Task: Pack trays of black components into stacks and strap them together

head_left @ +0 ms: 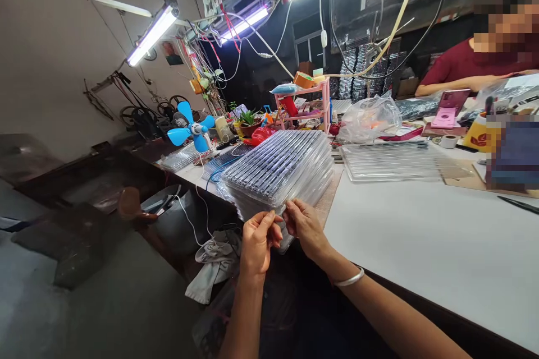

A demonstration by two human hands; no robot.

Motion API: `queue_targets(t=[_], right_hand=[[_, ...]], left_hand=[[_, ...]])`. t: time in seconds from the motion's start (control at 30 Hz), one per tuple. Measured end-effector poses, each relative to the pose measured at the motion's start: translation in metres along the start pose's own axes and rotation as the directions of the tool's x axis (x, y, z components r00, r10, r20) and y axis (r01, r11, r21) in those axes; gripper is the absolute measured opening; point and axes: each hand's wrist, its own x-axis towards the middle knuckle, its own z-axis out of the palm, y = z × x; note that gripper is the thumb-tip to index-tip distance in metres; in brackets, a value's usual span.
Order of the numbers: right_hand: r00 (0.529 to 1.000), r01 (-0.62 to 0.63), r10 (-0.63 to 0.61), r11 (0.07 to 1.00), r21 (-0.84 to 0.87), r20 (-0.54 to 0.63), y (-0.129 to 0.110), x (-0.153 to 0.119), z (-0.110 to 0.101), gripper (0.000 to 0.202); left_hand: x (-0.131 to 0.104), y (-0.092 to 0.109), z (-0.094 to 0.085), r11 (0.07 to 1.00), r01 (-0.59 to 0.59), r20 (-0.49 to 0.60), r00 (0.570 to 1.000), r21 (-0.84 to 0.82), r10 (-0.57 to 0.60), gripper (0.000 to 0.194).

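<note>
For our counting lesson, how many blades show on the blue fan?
4: the upper blade, right blade, lower blade and left blade, around the hub. None appears hidden.

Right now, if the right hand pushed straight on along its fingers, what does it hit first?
Probably the near corner of the stacked clear plastic trays. The right hand's fingertips look right at it; contact or a slight gap, I can't tell.

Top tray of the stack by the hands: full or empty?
Looks full: slim dark pieces lie in rows across the top tray.
</note>
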Motion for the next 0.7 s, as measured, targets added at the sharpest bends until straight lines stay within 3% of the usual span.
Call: queue_targets(t=[0.23, 0.3, 0.37, 0.43, 0.5, 0.63, 0.7], right_hand=[[0.979, 0.132, -0.164, 0.963, -0.234, -0.122, 0.01, 0.003, 0.007, 0.035], [0.978, 0.163, -0.194, 0.936, -0.31, -0.07, 0.008, -0.004, 0.002, 0.037], [0.981, 0.196, -0.186, 0.909, -0.368, 0.062, 0.007, -0.017, -0.007, 0.039], [0.967, 0.194, -0.099, 0.885, -0.423, 0.236, 0.009, -0.035, -0.022, 0.04], [0.948, 0.117, 0.045, 0.872, -0.475, 0.316, 0.015, -0.057, -0.043, 0.041], [0.95, -0.13, 0.247, 0.869, -0.478, 0.192, 0.032, -0.103, -0.083, 0.046], [0.911, -0.124, 0.308, 0.838, -0.531, 0.273, 0.035, -0.129, -0.092, 0.046]], left_hand=[[-0.004, -0.007, 0.009, 0.995, -0.086, -0.104, 0.99, 0.044, 0.09, 0.033], [-0.006, -0.009, 0.01, 0.991, -0.106, -0.102, 0.988, 0.079, 0.114, 0.035], [-0.01, -0.01, 0.009, 0.987, -0.1, -0.065, 0.992, 0.127, 0.109, 0.038], [-0.015, -0.01, 0.007, 0.982, -0.086, -0.048, 0.994, 0.169, 0.095, 0.041], [-0.022, -0.008, 0.004, 0.979, -0.086, -0.065, 0.993, 0.187, 0.099, 0.04], [-0.036, -0.005, 0.001, 0.965, -0.157, -0.083, 0.98, 0.212, 0.178, 0.035], [-0.043, -0.004, 0.007, 0.949, -0.211, -0.067, 0.97, 0.233, 0.232, 0.033]])
